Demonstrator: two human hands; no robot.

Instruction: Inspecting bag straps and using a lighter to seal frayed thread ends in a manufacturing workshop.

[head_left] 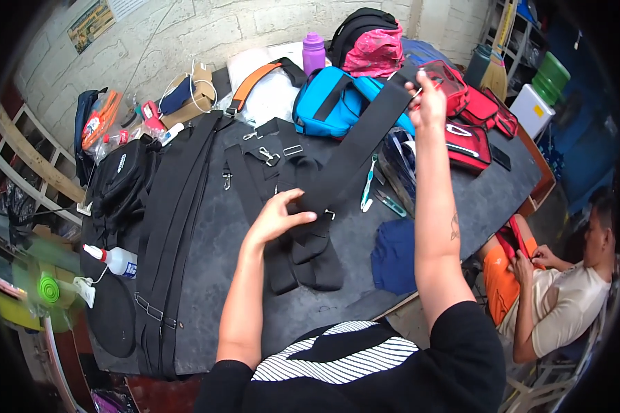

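Observation:
A wide black webbing strap (372,117) stretches diagonally between my two hands above the table. My right hand (430,103), raised at the far right, is closed with its fingertips at the strap's upper end. My left hand (279,219) is curled around the lower part of the strap, its thumb pointing right; its fingertips are partly hidden. Below it, a folded length of black webbing (317,265) lies in loops on the table. Metal snap hooks (270,158) and a rectangular metal buckle (293,149) rest just beyond my left hand.
A bundle of long black straps (176,227) and a glue bottle (119,261) lie left. Blue bag (324,103), purple bottle (313,51) and red cases (468,144) stand far. Toothbrush (369,182), small snips (391,204) and navy cloth (395,255) lie right. Another person (558,289) sits right.

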